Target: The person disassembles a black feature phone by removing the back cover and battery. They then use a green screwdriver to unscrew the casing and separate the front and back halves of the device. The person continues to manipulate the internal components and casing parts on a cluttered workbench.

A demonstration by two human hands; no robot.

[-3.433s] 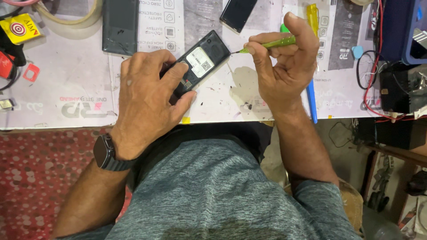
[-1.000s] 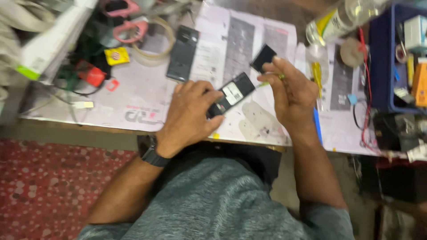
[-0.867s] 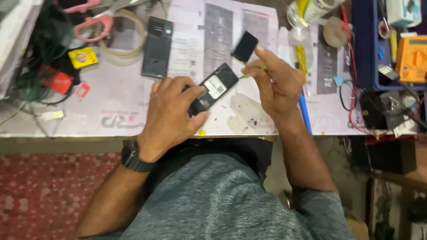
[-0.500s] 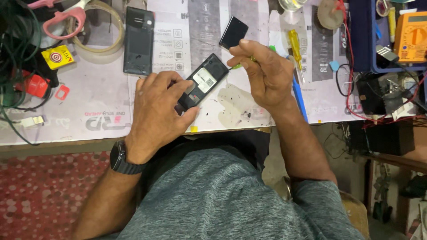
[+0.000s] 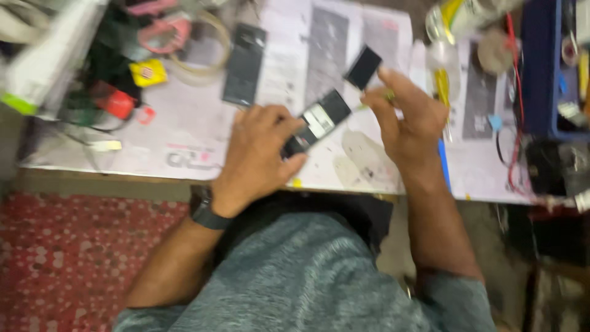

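Hands meet over the paper-covered tabletop [image 5: 203, 154]: the left hand [image 5: 261, 154], above a dark wristwatch [image 5: 206, 209], is wrapped round a slim black slab-like phone [image 5: 316, 123] with a pale label on its flat back, angled up to the right just above the near edge. Beside it, the right hand [image 5: 409, 123] curls half closed, pinching a thin green tool [image 5: 388, 96] near the phone's upper end. Another flat black phone [image 5: 244, 64] lies further back, a small black rectangular piece [image 5: 363, 66] beside the right fingertips, and a red speckled floor [image 5: 80, 252] shows below.

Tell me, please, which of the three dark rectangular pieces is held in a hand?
The long dark phone body with the pale label, gripped by the left hand. The dark slab and small black square lie on the bench.
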